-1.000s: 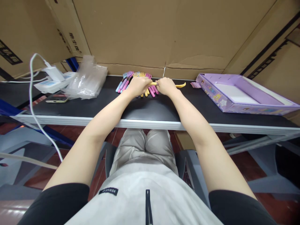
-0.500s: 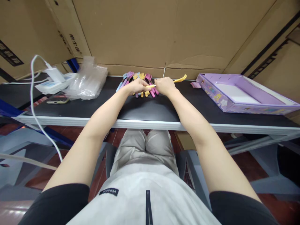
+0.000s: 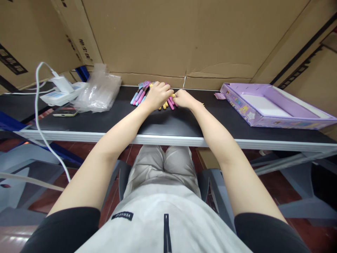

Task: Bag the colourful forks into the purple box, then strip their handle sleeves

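Note:
A row of small back scratchers with claw-shaped heads lies on the black table; blue, purple and pink handles (image 3: 140,97) show left of my hands, with other pink handles (image 3: 171,102) between them. My left hand (image 3: 159,95) is palm down over the row, fingers curled at the end of a yellow back scratcher (image 3: 173,95). Closed around that same yellow back scratcher is my right hand (image 3: 184,98). Most of its length is hidden, and a bit of yellow shows beyond my right wrist. The fingertips of both hands are mostly out of sight.
A purple open box (image 3: 252,117) stands on the right, a small pink packet (image 3: 220,96) beside it. To the left are clear plastic bags (image 3: 97,93), a phone (image 3: 65,112) and a white power strip (image 3: 61,96) with a cable. Cardboard (image 3: 158,38) walls the back.
My left hand has turned palm down and moved slightly right, over the row. The yellow claw head beyond my right hand has swung down toward my wrist and is now mostly hidden.

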Demonstrator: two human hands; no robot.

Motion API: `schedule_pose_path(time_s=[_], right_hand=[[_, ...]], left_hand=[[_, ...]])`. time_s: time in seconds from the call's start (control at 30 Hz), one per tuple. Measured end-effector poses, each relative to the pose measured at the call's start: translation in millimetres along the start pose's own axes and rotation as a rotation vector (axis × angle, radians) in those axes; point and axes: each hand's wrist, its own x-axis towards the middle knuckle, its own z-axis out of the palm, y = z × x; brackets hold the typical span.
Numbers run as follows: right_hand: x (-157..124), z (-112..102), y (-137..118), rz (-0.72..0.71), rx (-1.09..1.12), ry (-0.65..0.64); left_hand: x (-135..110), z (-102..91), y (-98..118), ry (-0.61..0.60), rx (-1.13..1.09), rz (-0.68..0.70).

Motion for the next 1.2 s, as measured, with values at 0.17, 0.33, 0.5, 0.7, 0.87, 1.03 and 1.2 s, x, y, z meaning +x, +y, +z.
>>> schedule_pose_path(time_s=[0.17, 0.33, 0.5, 0.7, 0.87, 1.03, 1.2], right_hand=[[1.5, -0.8, 3.4, -0.014, 0.126, -0.027], [0.5, 0.0, -0.9, -0.026, -0.098, 0.006], [1.7, 3.1, -2.6, -0.029, -0.374, 0.037], [6.8, 5.4, 3.7, -0.069, -0.480, 0.037], [6.3, 6.4, -1.8, -0.111, -0.499, 0.044], [3.8, 7.4, -3.2, -0.096, -0.330, 0.037], [5.7, 6.9, 9.9, 0.013, 0.072, -0.082]], left_hand=[[1.8, 4.6, 4.2, -0.060, 0.116, 0.014], [2.3, -1.8, 9.3, -0.147, 0.155, 0.028], [0.2, -11.5, 19.6, -0.230, 0.126, -0.068], [7.0, -22.5, 28.3, -0.359, 0.038, -0.204], [8.4, -28.6, 21.5, -0.464, -0.130, -0.277], [-1.7, -26.9, 12.9, -0.354, -0.047, -0.205], [-0.3, -11.8, 9.6, -0.116, 0.004, 0.018]])
